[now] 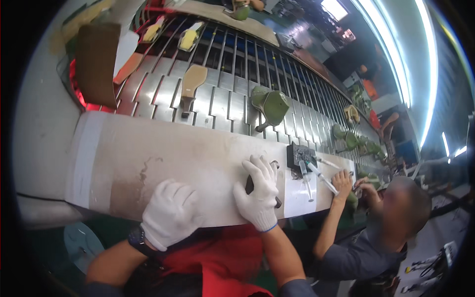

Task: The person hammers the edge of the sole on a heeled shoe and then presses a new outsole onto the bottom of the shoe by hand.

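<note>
A pale bench [198, 148] bears a dark object [249, 185], white sheet [295, 202], black block [297, 154].

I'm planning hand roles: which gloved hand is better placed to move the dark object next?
Probably the right hand: it lies over the dark object, covering part of it. The left hand is apart from it, loosely curled. Whether the right grips it is unclear.

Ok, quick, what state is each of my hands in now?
Left hand: loosely curled; can't tell if it's holding anything.
Right hand: over a dark object; can't tell if it's gripped.
</note>
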A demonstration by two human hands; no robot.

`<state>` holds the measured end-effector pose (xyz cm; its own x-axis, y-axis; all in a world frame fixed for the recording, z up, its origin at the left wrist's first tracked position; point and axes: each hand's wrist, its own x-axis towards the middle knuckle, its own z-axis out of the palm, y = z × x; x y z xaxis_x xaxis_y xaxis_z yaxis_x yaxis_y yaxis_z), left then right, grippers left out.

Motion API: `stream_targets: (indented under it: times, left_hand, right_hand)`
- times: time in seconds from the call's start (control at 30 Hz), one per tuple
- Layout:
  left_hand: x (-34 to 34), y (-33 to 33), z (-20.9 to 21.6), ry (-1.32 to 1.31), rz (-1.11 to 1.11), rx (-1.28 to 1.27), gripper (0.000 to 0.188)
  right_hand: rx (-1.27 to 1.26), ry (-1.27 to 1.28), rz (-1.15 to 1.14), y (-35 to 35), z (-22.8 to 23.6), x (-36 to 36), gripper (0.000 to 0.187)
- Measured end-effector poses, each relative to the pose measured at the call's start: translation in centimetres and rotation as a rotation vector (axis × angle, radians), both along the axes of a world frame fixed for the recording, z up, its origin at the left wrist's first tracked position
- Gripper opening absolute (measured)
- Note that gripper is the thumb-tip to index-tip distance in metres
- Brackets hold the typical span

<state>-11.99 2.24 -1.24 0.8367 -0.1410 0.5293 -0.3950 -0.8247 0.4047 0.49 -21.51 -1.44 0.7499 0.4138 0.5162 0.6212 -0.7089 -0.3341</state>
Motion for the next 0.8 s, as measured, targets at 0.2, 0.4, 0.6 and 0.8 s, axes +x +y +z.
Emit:
stream_targets:
  times: [0.2, 0.4, 0.6, 0.8]
  left_hand:
    - [0.0, 0.1, 0.6, 0.019, -0.046, 0.085, 0.054]
    - [-0.3, -0.1, 1.5, -0.034, -0.027, 0.157, 0.046]
    - [-0.6, -0.2, 0.8, -0.006, -0.02, 0.185, 0.048]
    - [-1.0, -0.2, 1.5, 0.033, 0.019, 0.191, 0.043]
  right_hand:
    - [0.05, -0.066, -0.061, -2.3, 0.0, 2.2, 0.04]
    - [0.096, -0.097, -0.08, -2.4, 0.1, 1.8, 0.031]
    - [0.132, -0.088, 0.054, -4.8, 0.5, 3.1, 0.024]
    - [0.211, -0.139, 0.093, -4.4, -0.2, 3.5, 0.017]
